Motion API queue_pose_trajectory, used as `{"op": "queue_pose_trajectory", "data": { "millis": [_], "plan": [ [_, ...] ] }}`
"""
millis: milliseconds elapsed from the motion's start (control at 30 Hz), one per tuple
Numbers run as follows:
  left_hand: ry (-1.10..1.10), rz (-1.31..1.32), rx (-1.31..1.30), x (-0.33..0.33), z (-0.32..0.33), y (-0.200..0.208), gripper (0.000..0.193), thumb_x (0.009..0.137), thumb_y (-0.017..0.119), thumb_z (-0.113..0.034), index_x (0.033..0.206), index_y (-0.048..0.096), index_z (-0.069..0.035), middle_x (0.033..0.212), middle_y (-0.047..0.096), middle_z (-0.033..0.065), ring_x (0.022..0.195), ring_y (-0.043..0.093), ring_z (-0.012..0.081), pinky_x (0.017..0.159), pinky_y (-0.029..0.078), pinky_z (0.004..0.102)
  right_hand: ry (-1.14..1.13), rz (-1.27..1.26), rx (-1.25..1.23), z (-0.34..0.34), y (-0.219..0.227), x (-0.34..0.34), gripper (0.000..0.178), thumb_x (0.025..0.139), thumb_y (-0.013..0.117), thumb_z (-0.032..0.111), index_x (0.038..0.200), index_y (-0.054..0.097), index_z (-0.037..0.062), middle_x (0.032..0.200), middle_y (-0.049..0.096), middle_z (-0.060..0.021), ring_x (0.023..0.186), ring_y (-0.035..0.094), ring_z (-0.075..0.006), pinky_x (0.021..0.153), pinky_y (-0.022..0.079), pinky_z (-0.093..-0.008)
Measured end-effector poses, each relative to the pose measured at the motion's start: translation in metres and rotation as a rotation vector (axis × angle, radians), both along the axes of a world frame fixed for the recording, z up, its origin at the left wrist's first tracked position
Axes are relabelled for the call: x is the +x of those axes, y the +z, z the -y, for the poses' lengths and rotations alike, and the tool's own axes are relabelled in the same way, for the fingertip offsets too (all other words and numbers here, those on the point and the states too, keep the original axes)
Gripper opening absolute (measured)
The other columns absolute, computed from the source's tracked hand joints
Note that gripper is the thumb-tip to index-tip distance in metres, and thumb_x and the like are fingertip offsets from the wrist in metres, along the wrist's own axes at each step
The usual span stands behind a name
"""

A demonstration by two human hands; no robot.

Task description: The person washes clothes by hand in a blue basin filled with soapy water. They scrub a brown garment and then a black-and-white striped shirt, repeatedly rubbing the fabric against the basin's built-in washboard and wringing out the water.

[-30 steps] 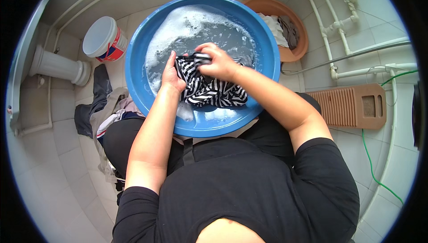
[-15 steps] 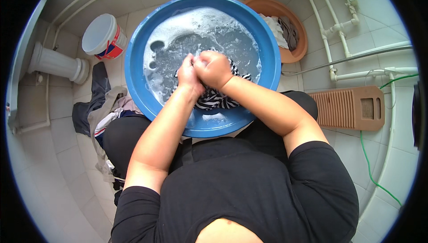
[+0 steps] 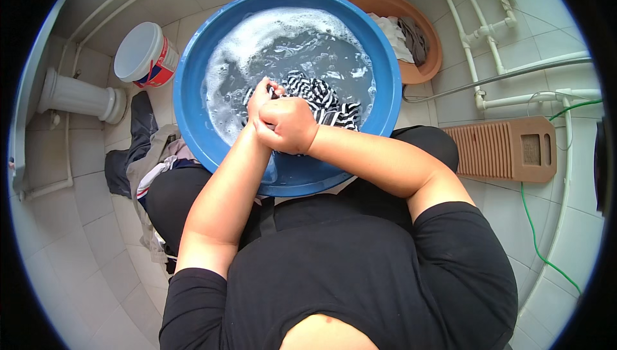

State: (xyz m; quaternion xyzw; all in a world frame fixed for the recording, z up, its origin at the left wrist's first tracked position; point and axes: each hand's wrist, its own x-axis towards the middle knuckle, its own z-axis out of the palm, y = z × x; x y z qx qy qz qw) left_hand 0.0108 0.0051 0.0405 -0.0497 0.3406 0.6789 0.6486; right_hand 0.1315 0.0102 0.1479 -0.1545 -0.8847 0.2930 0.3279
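Gripping the striped cloth [image 3: 321, 96]: the left hand [image 3: 261, 101] and right hand [image 3: 287, 124] meet over the blue basin [image 3: 387, 93], the two pressed together, presumably so both can bear on one bunch of fabric.
Left fingers: curled well in, with a dark bit of the cloth showing between them.
Right fingers: folded into a closed fist against the left hand, seemingly around the same bunch; the inner side is hidden.
Black-and-white folds: the loose part spreads to the right of the fists in the foamy water [image 3: 315, 42], which appears to carry some of its weight.
Blue tub: sits between the black-clad knees [image 3: 432, 149], probably so the bent arms reach it easily.
Far right: a terracotta basin [image 3: 418, 75] holds white and grey-brown cloths, apparently keeping them apart from the suds.
Near right: a brown ridged washboard [image 3: 482, 151] is beyond the knee, untouched.
Left floor: a clothes pile [image 3: 154, 157] lies beside the knee, near a white bucket [image 3: 160, 61], outside the water.
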Motion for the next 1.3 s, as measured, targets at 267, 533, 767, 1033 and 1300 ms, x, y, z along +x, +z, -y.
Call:
{"op": "queue_pose_trajectory", "data": {
  "millis": [267, 533, 767, 1033, 1300],
  "plan": [
    [-0.430, -0.239, -0.076, 0.048, 0.009, 0.112, 0.032, 0.087, 0.057, -0.030, 0.107, 0.057, -0.006, 0.094, 0.063, 0.0065, 0.083, 0.060, 0.0135, 0.069, 0.050, 0.0278, -0.510, 0.125, -0.164, -0.099, -0.033, 0.014, 0.036, 0.081, 0.057, 0.040, 0.067, 0.058, 0.0066, 0.071, 0.058, -0.0077, 0.070, 0.059, -0.0232, 0.061, 0.046, -0.0343],
    [0.041, -0.005, 0.365, -0.014, 0.005, 0.101, 0.046, 0.089, 0.045, -0.038, 0.116, 0.052, -0.001, 0.111, 0.058, 0.0171, 0.103, 0.056, 0.0301, 0.095, 0.040, 0.0432, -0.031, 0.389, -0.230, -0.128, -0.087, 0.042, 0.047, 0.074, 0.062, 0.043, 0.091, 0.065, -0.0009, 0.102, 0.062, -0.0119, 0.098, 0.057, -0.0242, 0.089, 0.042, -0.0317],
    [0.062, 0.147, 0.228, 0.001, 0.005, 0.056, 0.045, 0.087, 0.046, -0.050, 0.094, 0.059, -0.007, 0.090, 0.062, 0.0081, 0.083, 0.060, 0.0258, 0.077, 0.048, 0.0431, 0.140, -0.239, -0.366, -0.046, -0.002, -0.004, 0.024, 0.073, 0.064, 0.009, 0.096, 0.058, 0.0040, 0.097, 0.057, -0.0059, 0.087, 0.056, -0.0182, 0.081, 0.044, -0.0306],
    [0.063, -0.016, -0.106, 0.042, 0.009, 0.078, 0.027, 0.085, 0.046, -0.033, 0.084, 0.058, -0.008, 0.079, 0.062, 0.0071, 0.072, 0.060, 0.0207, 0.066, 0.049, 0.0341, -0.252, -0.099, -0.061, -0.051, -0.015, 0.004, 0.021, 0.071, 0.064, 0.024, 0.060, 0.057, 0.0089, 0.063, 0.057, -0.0095, 0.058, 0.057, -0.0288, 0.052, 0.046, -0.0364],
    [0.016, -0.116, -0.069, 0.014, 0.012, 0.043, 0.037, 0.087, 0.046, -0.046, 0.084, 0.054, -0.010, 0.072, 0.057, 0.0049, 0.064, 0.054, 0.0172, 0.062, 0.047, 0.0341, -0.044, -0.108, 0.129, 0.002, -0.002, -0.004, 0.024, 0.070, 0.064, 0.027, 0.057, 0.052, 0.0104, 0.061, 0.055, -0.0088, 0.056, 0.056, -0.0269, 0.052, 0.045, -0.0366]
  ]
}}
